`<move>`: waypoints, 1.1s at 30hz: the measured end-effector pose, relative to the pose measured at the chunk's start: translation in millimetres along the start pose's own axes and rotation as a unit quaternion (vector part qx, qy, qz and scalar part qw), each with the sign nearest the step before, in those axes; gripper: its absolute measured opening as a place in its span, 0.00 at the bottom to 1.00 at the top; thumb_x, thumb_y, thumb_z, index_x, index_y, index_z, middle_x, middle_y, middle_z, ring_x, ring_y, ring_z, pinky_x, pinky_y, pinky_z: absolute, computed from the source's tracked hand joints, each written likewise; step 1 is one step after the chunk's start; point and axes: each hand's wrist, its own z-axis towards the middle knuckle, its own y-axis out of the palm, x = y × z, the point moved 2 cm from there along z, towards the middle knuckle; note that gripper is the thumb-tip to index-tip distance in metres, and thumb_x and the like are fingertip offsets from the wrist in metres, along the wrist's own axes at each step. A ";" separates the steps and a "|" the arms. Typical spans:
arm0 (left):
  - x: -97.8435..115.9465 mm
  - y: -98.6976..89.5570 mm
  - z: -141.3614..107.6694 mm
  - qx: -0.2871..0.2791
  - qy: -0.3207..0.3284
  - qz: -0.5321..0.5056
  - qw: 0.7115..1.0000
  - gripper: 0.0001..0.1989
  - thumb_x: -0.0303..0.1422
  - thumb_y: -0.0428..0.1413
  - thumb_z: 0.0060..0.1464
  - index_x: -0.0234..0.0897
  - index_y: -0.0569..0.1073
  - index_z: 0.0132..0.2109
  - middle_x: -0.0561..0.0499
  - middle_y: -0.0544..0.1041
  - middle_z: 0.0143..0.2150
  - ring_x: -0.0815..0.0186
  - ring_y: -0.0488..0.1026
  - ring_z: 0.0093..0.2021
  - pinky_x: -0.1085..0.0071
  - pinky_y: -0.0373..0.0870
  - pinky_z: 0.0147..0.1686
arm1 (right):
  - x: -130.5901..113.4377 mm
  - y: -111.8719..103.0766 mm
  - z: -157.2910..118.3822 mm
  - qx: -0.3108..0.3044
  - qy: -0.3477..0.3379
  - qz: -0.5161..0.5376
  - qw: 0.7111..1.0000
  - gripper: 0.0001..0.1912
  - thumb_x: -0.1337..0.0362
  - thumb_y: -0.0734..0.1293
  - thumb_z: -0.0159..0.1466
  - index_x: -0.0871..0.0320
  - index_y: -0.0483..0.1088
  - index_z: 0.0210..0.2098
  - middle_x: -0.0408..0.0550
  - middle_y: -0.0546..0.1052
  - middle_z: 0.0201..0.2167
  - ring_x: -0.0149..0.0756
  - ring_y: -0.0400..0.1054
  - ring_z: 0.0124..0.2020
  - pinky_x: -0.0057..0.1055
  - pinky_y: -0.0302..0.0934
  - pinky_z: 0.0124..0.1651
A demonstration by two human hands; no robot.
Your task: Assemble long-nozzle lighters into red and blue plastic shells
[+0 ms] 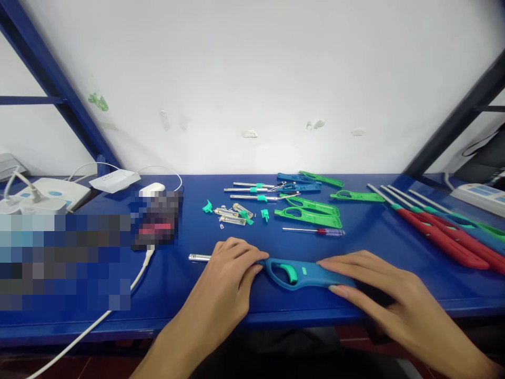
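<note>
A blue utility lighter [311, 276] with a green trigger lies level between my two hands, just above the front part of the blue table. My left hand [232, 276] is closed around its neck, and the slotted metal tip sticks out to the left. The fingers and thumb of my right hand [379, 287] pinch the wide handle end. Beyond them lie a screwdriver [315, 231] with a clear purple-red handle, green casing halves [310, 217], metal lighter tubes [252, 198], clear fuel tanks [232, 220] and small green triggers [207, 207].
Several lighters with red [445, 237] or blue handles lie at the right. A power strip [481, 197] sits behind them. On the left are a blurred dark device with a white cable [142, 271], chargers and a white box [114, 180]. A white wall [268, 79] stands behind the table.
</note>
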 end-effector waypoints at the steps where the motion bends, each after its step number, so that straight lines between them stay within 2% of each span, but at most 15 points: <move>1: 0.6 -0.2 -0.4 -0.001 -0.002 0.001 1.000 0.13 0.22 0.54 0.70 0.40 0.80 0.53 0.50 0.82 0.48 0.56 0.75 0.51 0.54 0.71 0.53 | -0.7 0.3 0.6 0.003 -0.006 -0.003 1.000 0.14 0.52 0.71 0.71 0.38 0.79 0.56 0.40 0.85 0.51 0.41 0.80 0.50 0.37 0.78 0.52; 4: 2.3 -0.7 -1.2 -0.001 -0.004 0.004 1.000 0.12 0.22 0.55 0.70 0.40 0.80 0.52 0.49 0.81 0.48 0.56 0.74 0.51 0.54 0.71 0.53 | -2.0 0.2 1.8 0.015 -0.024 -0.016 0.999 0.14 0.52 0.70 0.72 0.39 0.79 0.56 0.40 0.85 0.50 0.40 0.80 0.49 0.35 0.78 0.51; 8: 2.5 0.4 -1.0 0.016 0.024 0.023 0.999 0.12 0.22 0.55 0.69 0.39 0.81 0.51 0.49 0.81 0.46 0.57 0.74 0.48 0.54 0.72 0.51 | -2.9 -0.1 1.9 0.022 -0.034 -0.029 0.999 0.14 0.52 0.69 0.72 0.39 0.79 0.56 0.38 0.85 0.50 0.39 0.81 0.48 0.34 0.79 0.50; 12: 4.5 2.9 -2.0 0.031 0.079 0.110 0.990 0.17 0.18 0.52 0.67 0.35 0.81 0.53 0.45 0.80 0.44 0.55 0.73 0.46 0.54 0.73 0.45 | -5.8 -1.2 1.1 0.024 -0.060 -0.058 0.996 0.15 0.53 0.67 0.74 0.41 0.79 0.57 0.39 0.86 0.51 0.40 0.81 0.49 0.35 0.79 0.49; 17: 9.7 3.5 -3.0 0.024 0.135 0.201 0.970 0.19 0.15 0.53 0.62 0.28 0.80 0.56 0.40 0.80 0.46 0.50 0.72 0.48 0.49 0.72 0.47 | -9.0 -1.7 -0.2 0.013 -0.097 -0.112 0.989 0.17 0.55 0.63 0.77 0.45 0.77 0.61 0.40 0.85 0.53 0.43 0.81 0.50 0.41 0.79 0.51; 24: 2.0 2.2 3.0 0.017 0.121 0.211 0.970 0.15 0.18 0.54 0.65 0.32 0.81 0.54 0.43 0.79 0.43 0.53 0.72 0.44 0.55 0.73 0.41 | -6.1 6.5 6.9 0.013 -0.119 -0.163 0.979 0.17 0.55 0.63 0.77 0.50 0.77 0.60 0.44 0.86 0.52 0.44 0.81 0.47 0.43 0.77 0.49; 30: 4.1 4.1 6.8 -0.018 0.084 0.207 0.975 0.11 0.23 0.57 0.67 0.30 0.79 0.53 0.42 0.77 0.46 0.51 0.72 0.46 0.50 0.75 0.45 | -8.1 15.9 19.2 0.036 -0.143 -0.206 0.967 0.18 0.52 0.60 0.78 0.52 0.78 0.53 0.48 0.85 0.46 0.44 0.81 0.44 0.41 0.73 0.47; 33: 5.1 7.8 7.8 -0.037 0.089 0.199 0.975 0.13 0.22 0.58 0.66 0.32 0.77 0.56 0.43 0.77 0.47 0.51 0.72 0.46 0.51 0.74 0.46 | -13.3 19.0 24.6 0.028 -0.168 -0.220 0.961 0.18 0.54 0.58 0.79 0.54 0.76 0.53 0.49 0.83 0.44 0.42 0.80 0.42 0.40 0.70 0.49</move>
